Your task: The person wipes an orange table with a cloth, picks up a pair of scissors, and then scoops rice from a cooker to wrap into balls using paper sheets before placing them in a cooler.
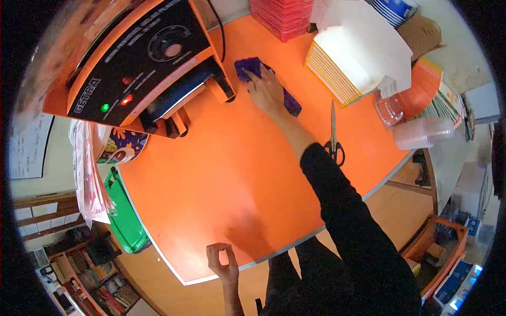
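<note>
A dark purple cloth (292, 102) lies on the orange table (211, 174), towards its back. My right hand (266, 92) presses down on the cloth with its fingers spread over it. My left hand (223, 259) is at the table's front edge, its fingers curled round into a loop with thumb and fingertips close together; nothing shows inside the loop. To the right of my right forearm, black-handled scissors (333, 142) lie on the table with their blades pointing to the back.
An orange and black sealing machine (142, 58) stands at the back left. Red trays (282, 18), stacked paper boxes (337, 68), a glass (389, 109) and plastic cups (424, 132) line the back and right. A green bin (125, 216) stands below left.
</note>
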A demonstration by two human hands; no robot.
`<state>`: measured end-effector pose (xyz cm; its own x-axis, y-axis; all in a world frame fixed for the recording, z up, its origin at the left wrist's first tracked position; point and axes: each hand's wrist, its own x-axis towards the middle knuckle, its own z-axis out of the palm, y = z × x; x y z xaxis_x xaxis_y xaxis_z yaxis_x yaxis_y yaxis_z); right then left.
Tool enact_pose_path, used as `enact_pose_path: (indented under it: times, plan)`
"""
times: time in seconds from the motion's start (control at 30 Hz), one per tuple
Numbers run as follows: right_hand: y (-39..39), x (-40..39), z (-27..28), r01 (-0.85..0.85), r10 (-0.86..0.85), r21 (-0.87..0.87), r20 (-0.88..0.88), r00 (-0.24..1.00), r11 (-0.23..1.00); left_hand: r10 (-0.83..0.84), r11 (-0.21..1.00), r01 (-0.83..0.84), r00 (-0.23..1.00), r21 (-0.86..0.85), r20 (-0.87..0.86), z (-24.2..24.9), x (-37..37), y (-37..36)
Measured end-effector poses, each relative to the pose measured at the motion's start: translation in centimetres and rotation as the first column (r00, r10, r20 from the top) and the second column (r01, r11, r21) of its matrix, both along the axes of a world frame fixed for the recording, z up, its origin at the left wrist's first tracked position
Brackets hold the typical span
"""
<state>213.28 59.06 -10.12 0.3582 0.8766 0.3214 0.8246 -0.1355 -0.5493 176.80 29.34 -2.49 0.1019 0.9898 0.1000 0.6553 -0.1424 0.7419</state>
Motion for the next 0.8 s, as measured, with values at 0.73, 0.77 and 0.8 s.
enact_pose_path:
  times: [0.73,0.77,0.8]
  plan:
    - [-36.0,9.1,1.8,0.592,-0.575,-0.051,0.183,0.798,0.805,-0.53,0.822,0.558,0.677,-0.114,-0.51,-2.3,31.0,5.9]
    - [-33.5,11.2,1.2,0.528,-0.523,-0.071,0.075,0.849,0.846,-0.547,0.821,0.555,0.701,-0.132,-0.458,-1.9,29.9,6.3]
    - [-31.6,12.2,0.2,0.46,-0.464,-0.087,-0.034,0.885,0.884,-0.562,0.819,0.553,0.722,-0.151,-0.402,-1.8,28.6,6.5]
